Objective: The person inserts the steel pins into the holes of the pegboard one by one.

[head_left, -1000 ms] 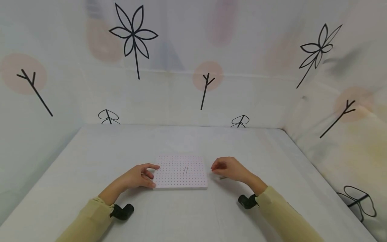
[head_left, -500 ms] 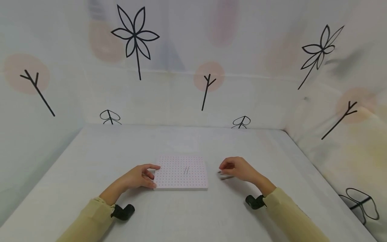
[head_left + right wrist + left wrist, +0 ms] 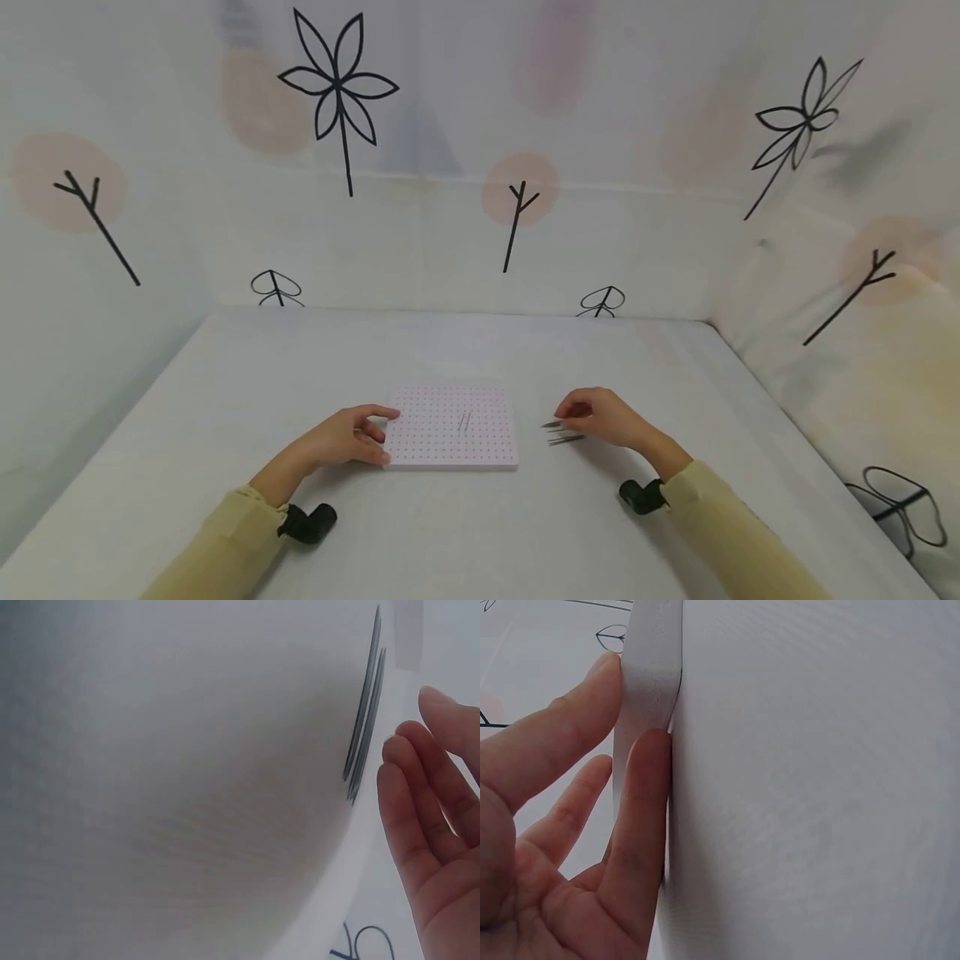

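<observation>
A white pegboard (image 3: 423,429) dotted with rows of small holes lies flat on the table. Two thin metal pins (image 3: 465,422) stand upright in its right half. My left hand (image 3: 348,436) rests against the board's left edge. In the left wrist view its fairly straight fingers (image 3: 646,772) touch the board's side (image 3: 651,682). Right of the board, my right hand (image 3: 603,418) hovers beside several slim metal pins (image 3: 566,439) lying on the table. These pins (image 3: 364,712) lie apart from the fingertips in the right wrist view, and nothing shows between thumb and fingers.
A white cloth covers the table (image 3: 450,533). Pale curtains (image 3: 450,233) printed with black plant drawings stand behind and at the sides. Each wrist wears a black camera mount, one at the left (image 3: 309,523) and one at the right (image 3: 642,497).
My right hand has moved right, away from the board, and the loose pins on the table now show more fully. My left hand stays at the board's left edge.
</observation>
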`<state>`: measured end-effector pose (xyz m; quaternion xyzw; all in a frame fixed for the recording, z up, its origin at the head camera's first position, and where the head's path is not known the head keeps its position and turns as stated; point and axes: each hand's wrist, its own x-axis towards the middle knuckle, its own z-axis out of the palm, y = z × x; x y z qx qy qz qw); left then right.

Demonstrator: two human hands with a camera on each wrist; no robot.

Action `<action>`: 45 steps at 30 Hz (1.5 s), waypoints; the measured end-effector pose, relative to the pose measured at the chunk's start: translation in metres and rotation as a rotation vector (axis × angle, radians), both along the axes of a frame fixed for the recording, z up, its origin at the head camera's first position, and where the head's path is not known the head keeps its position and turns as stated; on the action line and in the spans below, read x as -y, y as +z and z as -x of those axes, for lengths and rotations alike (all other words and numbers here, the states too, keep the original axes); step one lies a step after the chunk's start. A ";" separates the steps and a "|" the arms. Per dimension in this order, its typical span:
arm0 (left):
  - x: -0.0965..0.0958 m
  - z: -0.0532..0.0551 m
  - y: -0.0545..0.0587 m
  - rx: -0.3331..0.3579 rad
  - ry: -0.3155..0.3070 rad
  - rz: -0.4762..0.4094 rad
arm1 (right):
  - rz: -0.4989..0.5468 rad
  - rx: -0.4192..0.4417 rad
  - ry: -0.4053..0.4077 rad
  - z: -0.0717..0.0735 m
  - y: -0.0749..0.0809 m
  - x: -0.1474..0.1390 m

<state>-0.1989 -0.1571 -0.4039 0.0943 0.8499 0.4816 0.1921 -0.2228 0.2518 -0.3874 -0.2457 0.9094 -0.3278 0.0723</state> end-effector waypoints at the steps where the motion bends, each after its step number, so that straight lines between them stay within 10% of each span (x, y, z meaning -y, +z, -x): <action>1: 0.000 0.000 0.000 0.000 -0.003 -0.003 | -0.002 0.000 0.001 0.001 -0.001 -0.001; 45: -0.003 -0.003 0.006 0.008 0.007 0.001 | -0.018 0.075 0.042 0.011 0.004 0.004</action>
